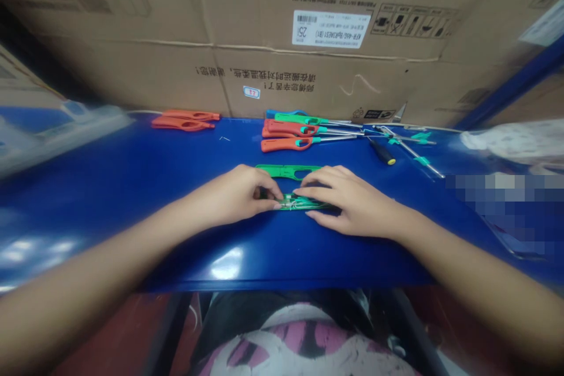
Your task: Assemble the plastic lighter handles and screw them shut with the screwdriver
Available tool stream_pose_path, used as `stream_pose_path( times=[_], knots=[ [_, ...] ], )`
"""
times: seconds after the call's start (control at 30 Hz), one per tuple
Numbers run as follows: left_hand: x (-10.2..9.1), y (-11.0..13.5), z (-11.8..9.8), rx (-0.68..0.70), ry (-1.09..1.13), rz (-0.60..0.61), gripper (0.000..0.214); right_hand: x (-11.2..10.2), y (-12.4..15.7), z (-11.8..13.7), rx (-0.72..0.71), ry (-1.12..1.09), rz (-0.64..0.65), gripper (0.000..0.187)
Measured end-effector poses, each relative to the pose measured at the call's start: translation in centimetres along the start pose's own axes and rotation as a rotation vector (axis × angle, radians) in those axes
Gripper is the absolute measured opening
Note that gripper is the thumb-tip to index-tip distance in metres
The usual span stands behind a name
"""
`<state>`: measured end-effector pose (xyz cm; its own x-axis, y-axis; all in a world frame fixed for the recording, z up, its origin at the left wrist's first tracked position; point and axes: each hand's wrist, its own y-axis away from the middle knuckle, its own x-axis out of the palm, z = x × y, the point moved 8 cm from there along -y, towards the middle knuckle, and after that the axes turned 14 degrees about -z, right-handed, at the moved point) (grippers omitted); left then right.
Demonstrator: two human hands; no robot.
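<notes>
Two hands at an opened green casing on a blue surface

A glossy blue surface [273, 255] reflects overhead light near its front edge. Along its back edge stands a wall of brown cardboard [176, 23], its printing upside down; reddish floor [127, 335] shows below. At the back edge, left of centre, lie orange handles [176, 124]; nearer the middle, a cluster of lighters [286, 144] points its metal tubes right, beside a dark screwdriver [381, 151].

The green casing [293, 204] lies open midway between front and back edges, small parts showing inside. Its long axis runs left to right, parallel to the front edge. The left hand [240, 191] pinches its left end between thumb and fingertips. The right hand [356, 202] covers its right end, hiding which way that tip points; its fingers are spread, and whether they grip cannot be told. Just behind, a matching green shell [282, 171] lies parallel, its finger loop toward the right.
</notes>
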<state>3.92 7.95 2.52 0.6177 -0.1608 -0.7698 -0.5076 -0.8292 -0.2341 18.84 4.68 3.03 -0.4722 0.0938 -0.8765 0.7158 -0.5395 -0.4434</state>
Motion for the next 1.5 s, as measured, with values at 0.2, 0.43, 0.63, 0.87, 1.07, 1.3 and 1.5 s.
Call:
stream_pose_path(
  times=[0.2,0.43,0.63,0.87,1.07,1.3,1.5],
  knots=[
    [-0.4,0.0,0.2,0.015,-0.02,-0.014,0.013,0.0,0.0,-0.8,0.103,-0.066,-0.002,0.012],
    [-0.2,0.0,0.1,0.019,-0.071,0.009,0.013,0.7,0.0,-1.4,0.201,-0.19,-0.025,0.006],
    [-0.3,0.0,0.0,0.051,-0.118,-0.003,0.013,0.6,0.0,-1.5,0.252,-0.261,-0.058,0.004],
    [-0.2,0.1,-0.1,0.081,-0.167,0.018,0.015,0.2,-0.1,-1.2,0.208,-0.226,-0.069,0.007],
    [-0.1,0.3,0.1,0.063,-0.183,0.059,0.017,0.4,0.0,-1.5,0.218,-0.154,-0.026,0.003],
    [0.0,0.2,0.1,0.053,-0.182,0.059,0.017,0.3,0.1,-1.6,0.261,-0.151,-0.019,0.003],
    [-0.3,0.2,-0.3,0.064,-0.18,0.046,0.019,0.4,0.2,-1.8,0.259,-0.146,-0.011,0.002]
  ],
)
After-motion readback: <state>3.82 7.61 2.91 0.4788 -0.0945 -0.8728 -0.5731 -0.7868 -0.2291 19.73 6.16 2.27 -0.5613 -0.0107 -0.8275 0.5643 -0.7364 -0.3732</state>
